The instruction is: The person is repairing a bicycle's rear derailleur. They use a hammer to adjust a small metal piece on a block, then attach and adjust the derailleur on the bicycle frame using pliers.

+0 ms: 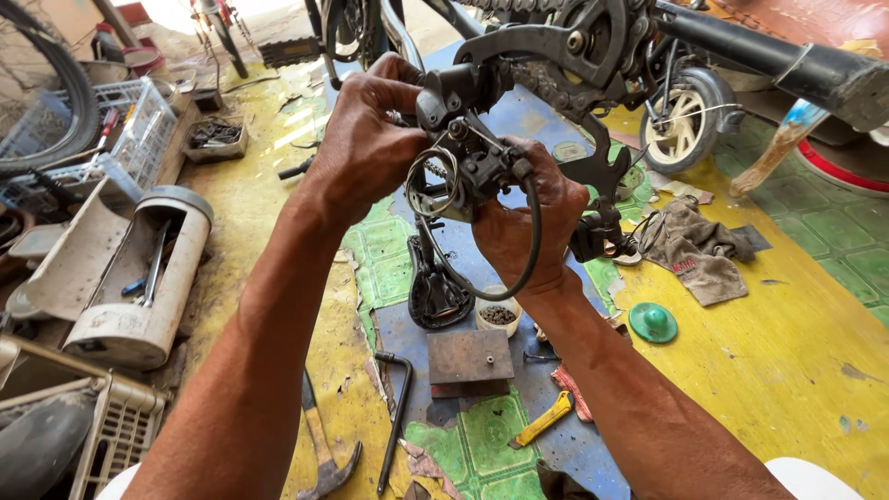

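I'm gripping the black derailleur [468,153] with both hands, left hand [366,139] clasping its far side, right hand [528,218] cupping underneath

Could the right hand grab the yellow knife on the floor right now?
Probably not at once. The right hand is wrapped around the black derailleur up at the bike, and the yellow utility knife lies below it on the floor, uncovered.

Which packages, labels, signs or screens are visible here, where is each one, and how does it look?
No packages, signs or screens show.
Rag: on the floor right of the right hand, crumpled grey-brown cloth with a small red printed mark, too small to make out.
Canister: on its side at left, white, cut open, tools inside; no label seen.
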